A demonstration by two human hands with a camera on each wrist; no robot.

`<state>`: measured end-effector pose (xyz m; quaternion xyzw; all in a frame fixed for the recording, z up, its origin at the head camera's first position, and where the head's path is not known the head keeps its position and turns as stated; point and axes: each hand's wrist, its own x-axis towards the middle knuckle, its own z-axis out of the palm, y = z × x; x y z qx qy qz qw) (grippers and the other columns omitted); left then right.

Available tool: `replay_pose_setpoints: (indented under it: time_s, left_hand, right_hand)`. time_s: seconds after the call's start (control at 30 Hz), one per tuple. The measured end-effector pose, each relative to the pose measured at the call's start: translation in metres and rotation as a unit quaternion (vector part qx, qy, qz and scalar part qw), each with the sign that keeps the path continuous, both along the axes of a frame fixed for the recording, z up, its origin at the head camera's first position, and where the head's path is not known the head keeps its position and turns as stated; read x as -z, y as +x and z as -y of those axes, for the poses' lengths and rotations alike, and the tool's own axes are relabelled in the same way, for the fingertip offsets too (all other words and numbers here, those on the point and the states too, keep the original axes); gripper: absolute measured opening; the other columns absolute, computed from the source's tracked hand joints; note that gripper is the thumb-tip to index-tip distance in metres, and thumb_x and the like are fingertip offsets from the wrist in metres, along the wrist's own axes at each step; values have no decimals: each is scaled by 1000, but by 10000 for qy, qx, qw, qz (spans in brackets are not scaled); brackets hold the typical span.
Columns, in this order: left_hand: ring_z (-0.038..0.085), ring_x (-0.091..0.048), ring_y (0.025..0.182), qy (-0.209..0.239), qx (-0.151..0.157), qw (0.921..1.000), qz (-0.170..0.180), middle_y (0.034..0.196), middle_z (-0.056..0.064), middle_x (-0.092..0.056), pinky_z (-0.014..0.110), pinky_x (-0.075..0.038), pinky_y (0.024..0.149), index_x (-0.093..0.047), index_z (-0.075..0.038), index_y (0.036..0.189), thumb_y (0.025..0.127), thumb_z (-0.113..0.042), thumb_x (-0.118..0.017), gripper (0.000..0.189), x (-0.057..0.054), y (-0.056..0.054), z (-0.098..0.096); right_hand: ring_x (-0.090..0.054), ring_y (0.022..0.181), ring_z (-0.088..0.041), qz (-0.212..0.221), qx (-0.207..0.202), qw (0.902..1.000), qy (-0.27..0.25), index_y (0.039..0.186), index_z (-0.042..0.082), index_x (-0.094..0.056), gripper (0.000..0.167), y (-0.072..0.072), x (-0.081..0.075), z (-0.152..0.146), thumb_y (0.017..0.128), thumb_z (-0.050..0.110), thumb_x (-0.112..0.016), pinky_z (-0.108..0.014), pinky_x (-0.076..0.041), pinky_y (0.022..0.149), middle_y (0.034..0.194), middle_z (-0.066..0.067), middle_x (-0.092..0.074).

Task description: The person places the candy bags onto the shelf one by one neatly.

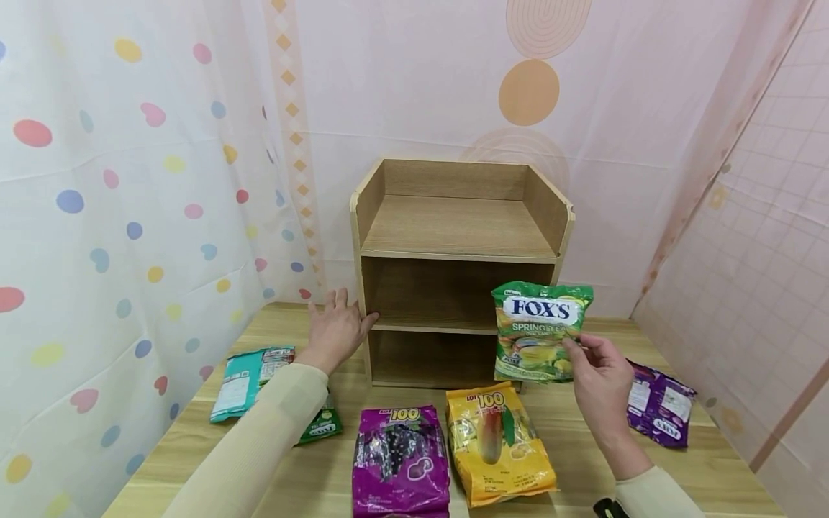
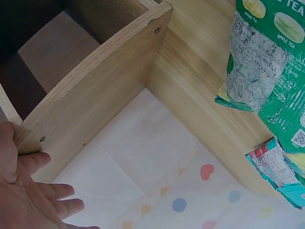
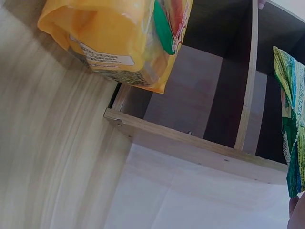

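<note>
My right hand (image 1: 602, 381) pinches a green Fox's Spring Tea candy bag (image 1: 540, 331) by its lower right side. The bag is upright in front of the right part of a wooden shelf unit (image 1: 460, 255), overlapping its middle level. In the right wrist view the green candy bag (image 3: 295, 129) appears edge-on, with only a bit of the hand at the corner. At the unit's left side panel rests my left hand (image 1: 338, 331), its fingers spread and the thumb against the front edge. The left wrist view shows this hand (image 2: 28, 191) beside the panel (image 2: 95, 90).
A purple candy bag (image 1: 401, 460) and a yellow Lot 100 bag (image 1: 499, 446) stand before the unit. Left lie a teal bag (image 1: 236, 388) and another green bag (image 1: 322, 421), partly behind my sleeve. A dark purple bag (image 1: 660, 406) lies right on the wooden table (image 1: 725, 467).
</note>
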<state>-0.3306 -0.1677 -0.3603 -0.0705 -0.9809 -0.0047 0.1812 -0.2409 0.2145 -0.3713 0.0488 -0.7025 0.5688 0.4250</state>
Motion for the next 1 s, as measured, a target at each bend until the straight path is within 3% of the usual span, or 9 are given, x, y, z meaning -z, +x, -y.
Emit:
replay_pose_setpoints:
  time_s: [0.23, 0.47, 0.73, 1.0]
  left_hand:
    - [45, -36, 135, 25, 21, 10000, -37, 141, 27, -45, 74, -22, 104, -66, 2, 124, 103, -51, -43, 61, 0, 0, 0]
    - [45, -36, 137, 31, 37, 10000, -37, 144, 27, -43, 74, -21, 104, -65, 2, 126, 103, -50, -44, 61, 0, 1, 0]
    - [45, -36, 137, 70, 53, 10000, -43, 143, 27, -43, 74, -21, 104, -65, 3, 125, 103, -50, -44, 61, 0, 2, 1]
    - [45, -36, 137, 53, 54, 10000, -53, 143, 27, -44, 74, -22, 104, -65, 2, 126, 103, -50, -43, 61, 0, 2, 1]
  right_hand:
    - [-55, 61, 2, -92, -65, 9999, -9, 93, -11, -68, 9, 1, -4, 5, 86, -7, -72, -12, -43, 52, 73, 13, -64]
    - [-54, 62, 1, -216, -267, 9994, 67, 94, -15, -66, 8, 17, -28, 20, 88, -10, -68, -12, -42, 53, 74, 9, -65]
    - [-53, 60, 1, -290, -282, 9990, 173, 92, -16, -65, 8, 19, -38, 28, 87, -11, -68, -12, -41, 52, 74, 10, -65]
    - [-55, 61, 3, -165, 118, 9994, 292, 93, -7, -70, 11, -2, -21, 21, 87, 0, -75, -12, -42, 52, 74, 17, -63]
